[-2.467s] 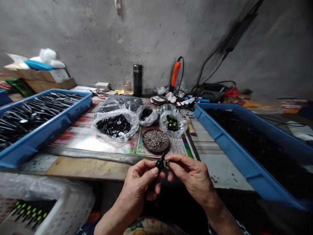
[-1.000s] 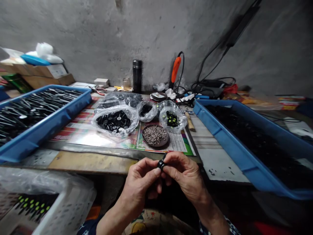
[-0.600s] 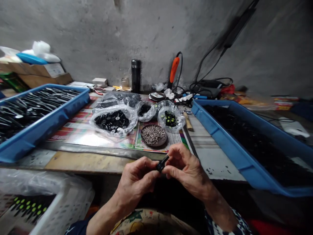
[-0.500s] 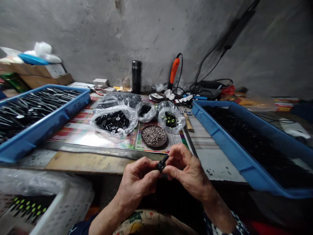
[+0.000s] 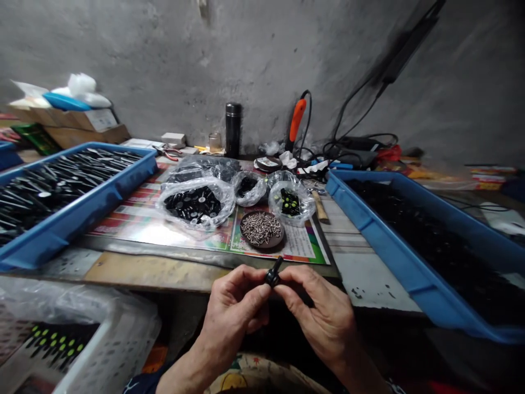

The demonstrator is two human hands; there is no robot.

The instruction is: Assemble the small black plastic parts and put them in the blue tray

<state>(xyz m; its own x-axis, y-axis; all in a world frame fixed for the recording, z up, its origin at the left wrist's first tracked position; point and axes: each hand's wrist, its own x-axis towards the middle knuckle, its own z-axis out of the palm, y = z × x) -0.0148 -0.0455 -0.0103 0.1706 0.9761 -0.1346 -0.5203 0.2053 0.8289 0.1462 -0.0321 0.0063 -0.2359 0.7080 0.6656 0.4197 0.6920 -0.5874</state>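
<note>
A small black part [image 5: 273, 276] with a thin stem pointing up and right is held just in front of the table's near edge. My left hand [image 5: 238, 298] pinches it from the left between thumb and fingers. From the right, the thumb and fingertips of my right hand [image 5: 318, 306] close on the same part. Beyond the hands sits a round dish [image 5: 262, 230] of small metal pins. Behind it are plastic bags, one with black parts and pale discs [image 5: 192, 205], one with black and yellow-green parts [image 5: 290, 202], and a smaller one with black pieces [image 5: 247, 187].
Blue trays of black parts stand at left [image 5: 82, 219] and right [image 5: 381, 246]. A white basket [image 5: 110, 334] is at lower left. Toward the wall are a dark flask [image 5: 233, 128], an orange-handled tool [image 5: 297, 120] and pliers [image 5: 170, 153]. A wooden handle [image 5: 320, 207] lies near the right tray.
My right hand's fingers have come down from around the stem to the side of the black part, leaving the stem exposed. The view has shifted slightly.
</note>
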